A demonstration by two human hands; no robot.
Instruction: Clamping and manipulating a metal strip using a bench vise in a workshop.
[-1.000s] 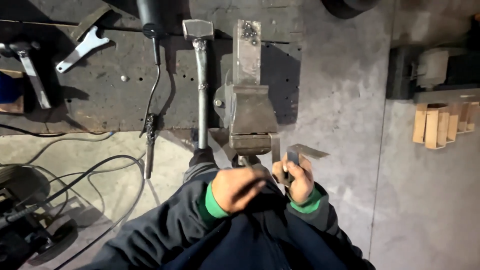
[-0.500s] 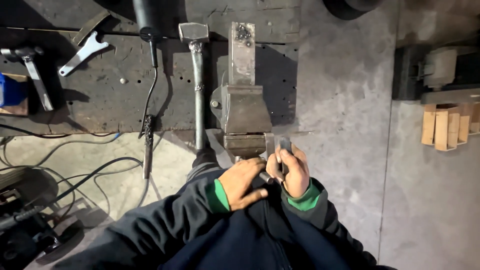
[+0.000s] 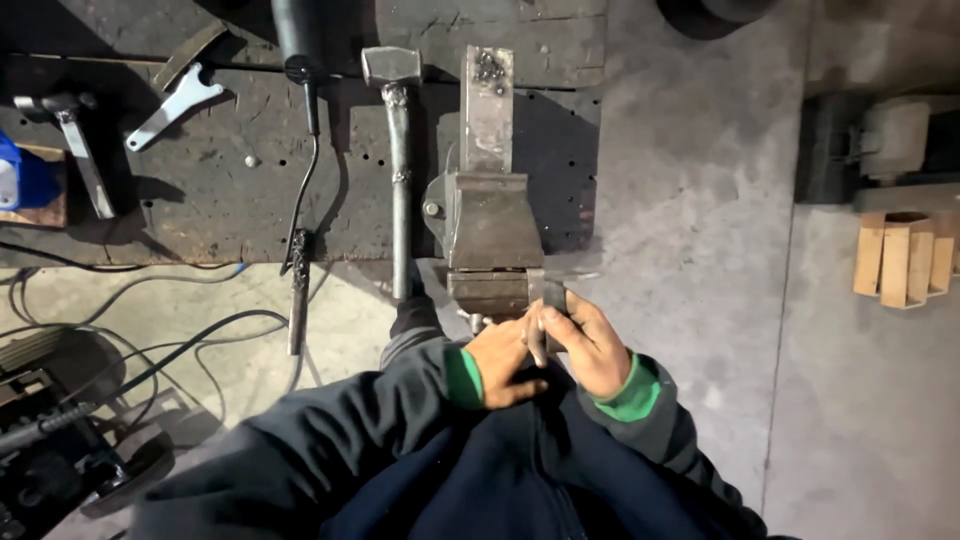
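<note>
— What have we got hold of?

— Our right hand [image 3: 590, 345] is closed round a small grey metal piece [image 3: 552, 300], fingers wrapped over it. Our left hand [image 3: 505, 360] is curled too, fingertips touching the same piece from the left.

— Where does it sit?

— Just beside the near jaw of the vise [image 3: 490, 235], at its right corner, touching or nearly so; we cannot tell which. Its long axis looks upright. The vise lies straight ahead of both hands, the right nearer.

— Around that?

— A hammer [image 3: 398, 150] lies left of the vise on the dark workbench [image 3: 200, 190].
</note>
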